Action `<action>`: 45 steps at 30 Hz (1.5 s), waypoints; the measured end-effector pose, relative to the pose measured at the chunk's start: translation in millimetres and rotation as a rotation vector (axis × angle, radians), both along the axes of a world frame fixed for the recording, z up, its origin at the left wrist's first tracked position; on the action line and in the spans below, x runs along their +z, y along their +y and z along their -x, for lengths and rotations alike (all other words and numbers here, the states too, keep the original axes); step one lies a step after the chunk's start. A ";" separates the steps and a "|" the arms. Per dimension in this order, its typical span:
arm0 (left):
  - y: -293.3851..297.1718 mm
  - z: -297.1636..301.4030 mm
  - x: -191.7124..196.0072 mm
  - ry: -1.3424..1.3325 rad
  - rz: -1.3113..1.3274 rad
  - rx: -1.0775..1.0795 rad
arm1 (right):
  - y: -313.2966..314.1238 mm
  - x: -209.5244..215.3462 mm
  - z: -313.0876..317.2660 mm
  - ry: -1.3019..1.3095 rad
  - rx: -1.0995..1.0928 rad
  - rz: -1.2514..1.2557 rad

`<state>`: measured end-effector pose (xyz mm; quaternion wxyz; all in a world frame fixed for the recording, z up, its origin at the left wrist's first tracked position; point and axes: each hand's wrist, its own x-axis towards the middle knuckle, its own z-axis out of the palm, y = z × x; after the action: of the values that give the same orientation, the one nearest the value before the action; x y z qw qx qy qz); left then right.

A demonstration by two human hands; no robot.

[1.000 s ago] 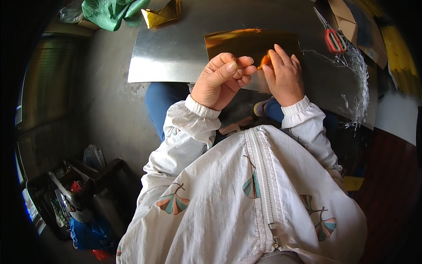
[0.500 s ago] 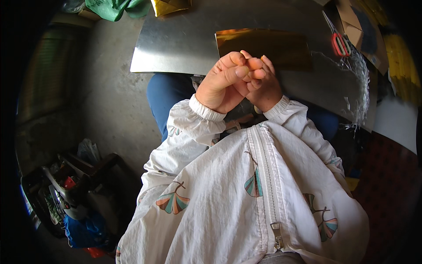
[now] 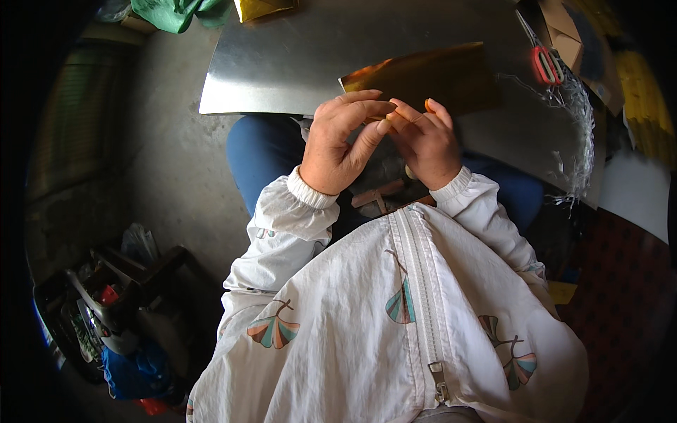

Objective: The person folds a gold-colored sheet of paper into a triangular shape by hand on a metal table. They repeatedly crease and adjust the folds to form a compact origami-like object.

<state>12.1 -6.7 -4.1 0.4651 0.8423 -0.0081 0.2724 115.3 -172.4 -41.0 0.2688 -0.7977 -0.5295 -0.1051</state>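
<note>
My left hand point(image 3: 341, 144) and my right hand point(image 3: 429, 146) meet just above the near edge of the table. The left thumb and fingers are pinched together, their tips against the fingers of the right hand. My right index finger and thumb close in at the same spot, while its outer fingers stick up. Whatever sits between the fingertips is hidden or too small to name. Right behind the hands, a shiny gold foil sheet point(image 3: 430, 74) lies askew on the metal table point(image 3: 296, 63). The hands cover part of its near edge.
Red-handled scissors point(image 3: 546, 65) and a tangle of clear plastic strings point(image 3: 580, 134) lie on the right. A cardboard box point(image 3: 562, 39) and yellow bundles point(image 3: 642, 99) stand beyond. A gold packet point(image 3: 264, 8) and green bag point(image 3: 180, 13) are far left. A cluttered dark cart point(image 3: 120, 303) stands lower left.
My hands have drawn apart at the wrists, the left turning so that its back shows. The gold sheet has turned, its far edge now slanting up to the right.
</note>
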 end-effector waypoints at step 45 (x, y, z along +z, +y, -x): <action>26.2 -21.6 -26.4 0.066 -0.388 0.447 | 49.9 27.4 -36.2 0.237 -0.415 0.111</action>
<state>33.7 19.5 -30.5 0.2237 0.9048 0.1408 0.3340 151.4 -122.6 -13.6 0.2574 -0.9097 -0.3241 -0.0347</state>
